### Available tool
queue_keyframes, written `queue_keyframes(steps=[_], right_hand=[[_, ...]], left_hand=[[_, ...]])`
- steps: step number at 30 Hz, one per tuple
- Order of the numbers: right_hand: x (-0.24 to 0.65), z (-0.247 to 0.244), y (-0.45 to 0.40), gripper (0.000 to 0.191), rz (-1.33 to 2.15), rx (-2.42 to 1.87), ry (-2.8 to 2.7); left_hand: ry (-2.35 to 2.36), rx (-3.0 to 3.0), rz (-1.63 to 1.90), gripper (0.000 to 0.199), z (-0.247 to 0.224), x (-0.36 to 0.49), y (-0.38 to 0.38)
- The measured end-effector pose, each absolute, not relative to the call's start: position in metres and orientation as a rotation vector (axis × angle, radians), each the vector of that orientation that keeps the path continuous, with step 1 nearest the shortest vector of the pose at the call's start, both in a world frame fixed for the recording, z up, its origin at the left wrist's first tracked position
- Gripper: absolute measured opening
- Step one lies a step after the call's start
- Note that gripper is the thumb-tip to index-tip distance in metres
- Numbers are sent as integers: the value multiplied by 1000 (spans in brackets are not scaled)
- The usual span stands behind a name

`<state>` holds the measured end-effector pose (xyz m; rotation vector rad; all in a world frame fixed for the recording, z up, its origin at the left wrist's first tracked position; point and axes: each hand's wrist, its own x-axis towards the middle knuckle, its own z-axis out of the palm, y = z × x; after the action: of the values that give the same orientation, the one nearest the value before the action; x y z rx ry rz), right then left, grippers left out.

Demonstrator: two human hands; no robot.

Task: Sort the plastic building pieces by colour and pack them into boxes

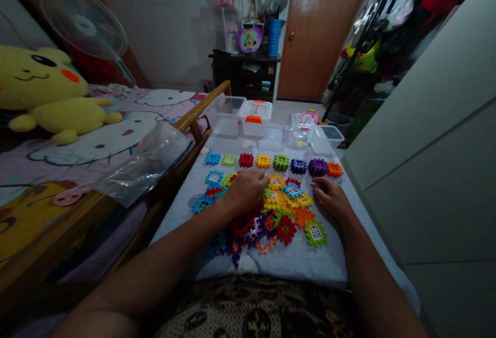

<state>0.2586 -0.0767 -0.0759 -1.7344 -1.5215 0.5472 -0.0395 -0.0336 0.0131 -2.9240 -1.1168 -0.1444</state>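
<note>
Colourful square toy blocks with notched edges lie in a loose pile (287,209) on a cloth-covered table (174,227). Behind the pile runs a row of stacks sorted by colour, among them a red stack (246,160), a yellow stack (263,161), a green stack (281,162) and a purple stack (318,167). My left hand (248,189) is over the back of the pile, fingers bent together near the yellow stack; whatever they hold is hidden. My right hand (329,195) rests at the pile's right, below the purple stack, its fingers curled but apart and holding nothing visible.
Clear plastic boxes stand along the table's far edge, one with an orange-latched lid (256,117). A wooden bed rail (194,110) borders the left, with a plastic bag (147,165) over it. A white cabinet (434,136) stands at the right.
</note>
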Motion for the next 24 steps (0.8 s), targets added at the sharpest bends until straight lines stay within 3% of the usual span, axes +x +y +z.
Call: queue_keyframes(steps=[3,9,15,21,24], right_hand=[[258,-76,-77,32,545,-1724,-1514],[246,-60,-83,31,479,-1679,-1517],[187,-6,-83,23,420,-1381,-2039],[135,3,-63,48,477,-1370,-2404],[129,-7,-56,50,482,-1400,-2454]], left_hand=[[-1094,-2984,-127,11,8,-48,-37],[-1105,-3138,-447,26,7,-94,-32],[-1627,-2893,-961,33,-16,-149,5],[-2062,-2455,-1237,41,-60,-176,39],[-2106,-2428,-1294,46,-74,-178,40]])
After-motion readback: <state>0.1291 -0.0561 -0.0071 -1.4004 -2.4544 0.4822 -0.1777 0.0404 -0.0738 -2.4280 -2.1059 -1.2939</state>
